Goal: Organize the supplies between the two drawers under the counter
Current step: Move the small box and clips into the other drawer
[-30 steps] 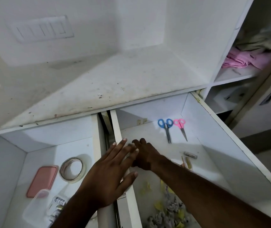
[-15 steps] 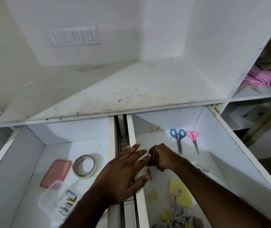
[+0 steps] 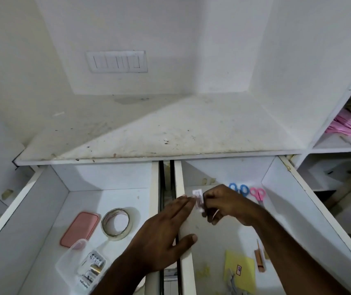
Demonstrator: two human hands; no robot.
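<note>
White drawer walls frame everything you are working over, so start at the far left of your left hand (image 3: 161,237): in the left drawer (image 3: 42,209) lie one pink flat case (image 3: 79,229), one roll of clear tape (image 3: 116,223) and one clear plastic box (image 3: 81,265) with small packets inside, too blurred to count. Your left hand lies flat with straight fingers across the two inner drawer walls, fingertips touching the small white-and-pink packet (image 3: 198,199). Your right hand (image 3: 230,204) pinches that packet just above the inner wall of the right drawer (image 3: 319,209). The risk, as I judge it, is the dark gap (image 3: 166,188) between the drawers directly beneath your left fingers: a light packet held by a thin pinch could slip during the pass and drop into that slot, out of reach. Leaning on the drawer walls could also shift a drawer and nip your fingers. Just beyond your right hand sit two pairs of scissors, one blue (image 3: 238,189) and one pink (image 3: 258,194). Below your right forearm lie one yellow pad (image 3: 239,271), one brown strip (image 3: 259,259) and a heap of scraps too jumbled to count.
</note>
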